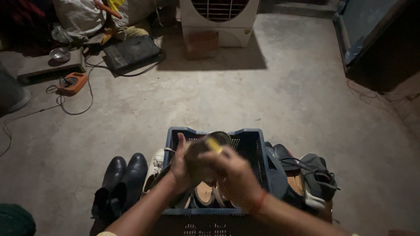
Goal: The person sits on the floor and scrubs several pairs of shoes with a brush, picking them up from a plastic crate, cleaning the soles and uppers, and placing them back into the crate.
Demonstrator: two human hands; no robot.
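Observation:
My left hand (180, 168) grips a brownish shoe (197, 158) held above a blue plastic crate (258, 148). My right hand (236, 175) is closed over the same shoe from the right, with a small yellow piece (213, 144) showing at its fingertips. Motion blur hides the shoe's details. Inside the crate, under my hands, lie tan sandals (205, 194).
A pair of black boots (120, 179) and a white sneaker (154, 168) lie left of the crate. Dark and grey shoes (306, 177) are piled on its right. Farther off are a white air cooler (218, 22), a black flat device (131, 52), an orange tool (72, 83) with cables, and a steel bowl (60, 54).

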